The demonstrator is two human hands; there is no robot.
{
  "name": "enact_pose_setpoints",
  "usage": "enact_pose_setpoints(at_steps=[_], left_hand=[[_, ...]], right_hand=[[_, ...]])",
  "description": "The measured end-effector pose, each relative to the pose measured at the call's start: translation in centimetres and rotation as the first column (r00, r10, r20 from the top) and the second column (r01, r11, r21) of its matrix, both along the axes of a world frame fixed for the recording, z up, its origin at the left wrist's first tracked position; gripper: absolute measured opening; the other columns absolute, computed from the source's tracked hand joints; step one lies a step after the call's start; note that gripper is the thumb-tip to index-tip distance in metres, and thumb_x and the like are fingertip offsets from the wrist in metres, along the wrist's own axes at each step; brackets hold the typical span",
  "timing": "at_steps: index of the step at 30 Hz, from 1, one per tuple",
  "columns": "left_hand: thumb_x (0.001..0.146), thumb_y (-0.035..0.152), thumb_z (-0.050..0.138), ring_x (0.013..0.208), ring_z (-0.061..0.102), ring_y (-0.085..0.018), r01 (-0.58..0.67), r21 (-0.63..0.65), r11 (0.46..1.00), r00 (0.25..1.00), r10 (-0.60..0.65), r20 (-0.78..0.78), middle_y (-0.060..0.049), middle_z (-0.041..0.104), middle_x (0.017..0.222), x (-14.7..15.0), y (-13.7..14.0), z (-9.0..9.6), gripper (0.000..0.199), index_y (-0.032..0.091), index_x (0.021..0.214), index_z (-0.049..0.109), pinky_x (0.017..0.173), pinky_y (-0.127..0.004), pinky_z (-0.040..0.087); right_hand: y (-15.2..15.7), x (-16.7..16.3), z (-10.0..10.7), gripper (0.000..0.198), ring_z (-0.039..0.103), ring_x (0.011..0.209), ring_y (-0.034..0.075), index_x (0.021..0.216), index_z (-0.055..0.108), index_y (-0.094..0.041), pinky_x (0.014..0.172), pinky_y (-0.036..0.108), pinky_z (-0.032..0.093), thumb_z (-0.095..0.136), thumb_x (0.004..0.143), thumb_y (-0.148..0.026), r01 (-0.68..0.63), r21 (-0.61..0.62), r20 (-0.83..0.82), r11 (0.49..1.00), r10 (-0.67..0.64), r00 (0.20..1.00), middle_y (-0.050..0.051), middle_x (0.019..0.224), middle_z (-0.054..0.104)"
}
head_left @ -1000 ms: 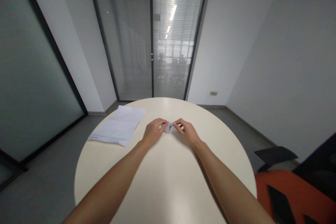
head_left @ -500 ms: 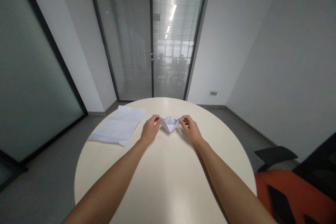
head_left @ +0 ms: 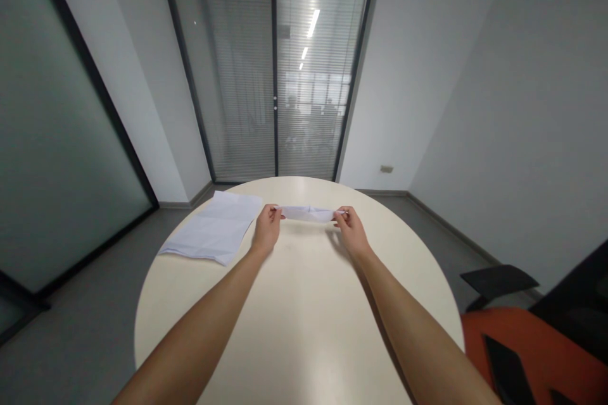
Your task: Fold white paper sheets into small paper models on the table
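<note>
A folded white paper (head_left: 308,213) is stretched between my two hands over the far half of the round table (head_left: 299,304). It forms a long, low, boat-like strip with a small peak at its middle. My left hand (head_left: 268,228) pinches its left end between thumb and fingers. The right end is pinched by my right hand (head_left: 350,229), which casts a shadow on the tabletop. Left of my left hand lies a stack of white paper sheets (head_left: 213,226), with a crease across the top sheet.
At the right of the table stands an orange chair (head_left: 551,354) with a black armrest (head_left: 500,281). Beyond the far table edge is a glass partition (head_left: 232,76) with blinds. A wall socket (head_left: 386,169) sits low on the far wall.
My hands have moved apart, the left one further left and the right one slightly right. Between them the paper went from a short pointed shape to a long flat strip.
</note>
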State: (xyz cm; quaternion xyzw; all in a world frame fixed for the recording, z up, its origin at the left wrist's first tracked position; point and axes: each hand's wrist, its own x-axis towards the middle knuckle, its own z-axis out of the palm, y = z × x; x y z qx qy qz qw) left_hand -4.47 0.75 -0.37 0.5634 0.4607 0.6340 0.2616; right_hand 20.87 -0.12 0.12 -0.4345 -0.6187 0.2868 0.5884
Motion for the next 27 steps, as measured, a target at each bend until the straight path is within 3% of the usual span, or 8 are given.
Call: enact_pose_setpoints(at_steps=[9, 11, 14, 17, 19, 23, 27], left_hand=[[0.088, 0.043, 0.063, 0.078, 0.071, -0.019, 0.07, 0.001, 0.998, 0.993, -0.07, 0.096, -0.004, 0.07, 0.083, 0.1, -0.2, 0.4, 0.026, 0.018, 0.094, 0.059, 0.077, -0.033, 0.058], [0.087, 0.041, 0.064, 0.079, 0.071, -0.019, 0.075, 0.01, 0.997, 0.993, -0.076, 0.096, -0.004, 0.071, 0.084, 0.1, -0.3, 0.5, 0.025, 0.018, 0.094, 0.059, 0.078, -0.033, 0.057], [0.087, 0.038, 0.064, 0.079, 0.071, -0.019, 0.074, 0.015, 0.997, 0.993, -0.076, 0.092, -0.005, 0.071, 0.085, 0.2, -0.4, 0.5, 0.021, 0.018, 0.093, 0.06, 0.078, -0.032, 0.057], [0.088, 0.035, 0.061, 0.08, 0.071, -0.019, 0.063, 0.015, 0.998, 0.996, -0.064, 0.068, -0.005, 0.071, 0.085, 0.2, -0.5, 0.4, 0.018, 0.018, 0.094, 0.061, 0.078, -0.031, 0.056], [0.09, 0.034, 0.059, 0.081, 0.07, -0.018, 0.056, 0.023, 0.998, 0.998, -0.057, 0.015, -0.005, 0.071, 0.086, 0.1, -0.7, 0.3, 0.017, 0.018, 0.096, 0.062, 0.078, -0.03, 0.054], [0.094, 0.034, 0.057, 0.086, 0.069, -0.018, 0.071, 0.062, 0.996, 0.983, -0.059, -0.175, -0.004, 0.072, 0.088, 0.2, -1.4, 0.5, 0.017, 0.02, 0.098, 0.064, 0.081, -0.029, 0.052], [0.095, 0.034, 0.056, 0.088, 0.069, -0.018, 0.144, 0.083, 0.986, 0.948, -0.113, -0.298, -0.004, 0.073, 0.093, 0.7, -2.2, 1.1, 0.017, 0.02, 0.097, 0.066, 0.083, -0.029, 0.052]], right_hand=[[0.6, 0.2, -0.6, 0.037, 0.065, 0.081, 0.022, 0.097, 0.052, -0.024, 0.074, 0.036, 0.052, 0.063, 0.082, -0.056, -0.011, -0.092, -0.059, 0.996, 0.006, 0.998, 0.001, 0.078, 0.065], [0.7, 0.4, -0.8, 0.039, 0.065, 0.085, 0.022, 0.102, 0.052, -0.024, 0.078, 0.039, 0.052, 0.065, 0.082, -0.055, -0.013, -0.062, -0.033, 0.998, 0.011, 0.999, 0.003, 0.088, 0.068], [0.3, 0.4, -0.4, 0.054, 0.063, 0.108, 0.027, 0.122, 0.051, -0.023, 0.092, 0.047, 0.051, 0.068, 0.081, -0.054, 0.047, 0.067, 0.125, 0.997, -0.056, 0.991, 0.012, 0.124, 0.064], [-0.6, 0.2, 0.6, 0.082, 0.049, 0.132, 0.034, 0.147, 0.038, -0.022, 0.109, 0.056, 0.04, 0.071, 0.08, -0.054, 0.109, 0.276, 0.354, 0.955, -0.207, 0.912, 0.018, 0.151, 0.045], [-1.3, -0.2, 1.3, 0.094, 0.039, 0.141, 0.036, 0.155, 0.029, -0.021, 0.116, 0.056, 0.032, 0.073, 0.079, -0.055, 0.06, 0.368, 0.501, 0.928, -0.253, 0.828, 0.018, 0.156, 0.039], [-2.3, -1.0, 1.8, 0.105, 0.033, 0.145, 0.037, 0.16, 0.02, -0.022, 0.118, 0.057, 0.027, 0.078, 0.077, -0.052, -0.06, 0.343, 0.706, 0.938, -0.215, 0.675, 0.017, 0.16, 0.035], [-2.5, -1.5, 1.6, 0.103, 0.041, 0.14, 0.036, 0.16, 0.022, -0.021, 0.118, 0.058, 0.026, 0.079, 0.077, -0.046, -0.087, 0.27, 0.761, 0.959, -0.157, 0.63, 0.018, 0.153, 0.046]])
